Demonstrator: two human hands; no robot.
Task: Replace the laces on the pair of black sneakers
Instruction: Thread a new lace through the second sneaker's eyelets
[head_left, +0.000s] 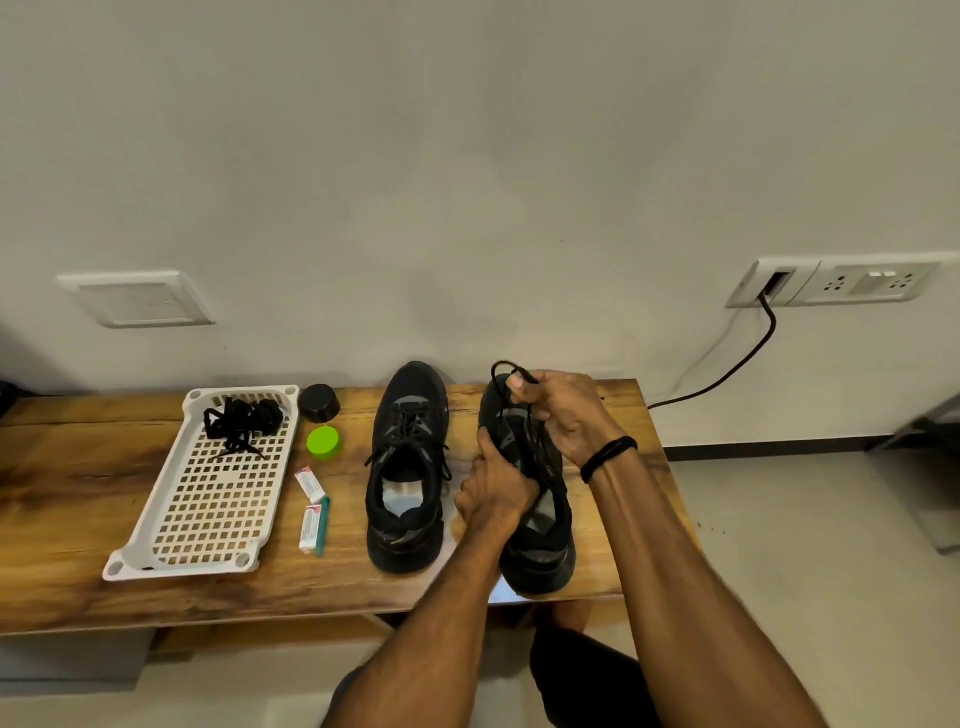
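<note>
Two black sneakers stand side by side on the wooden bench (78, 467), toes toward the wall. The left sneaker (408, 467) is laced and untouched. My left hand (493, 488) grips the left side of the right sneaker (540, 530) near its tongue. Above that shoe's toe, my right hand (563, 410) pinches a black lace (501, 371) that loops up over my fingers and runs down to the eyelets. A bundle of black laces (241, 421) lies in the far end of the white perforated tray (208, 540).
Between tray and shoes lie a black round lid (319, 402), a green round lid (323, 441), two small white tubes (310, 483) and a teal tool (323, 525). A black cable (748, 358) runs from the wall socket (831, 283). The bench ends just right of the shoes.
</note>
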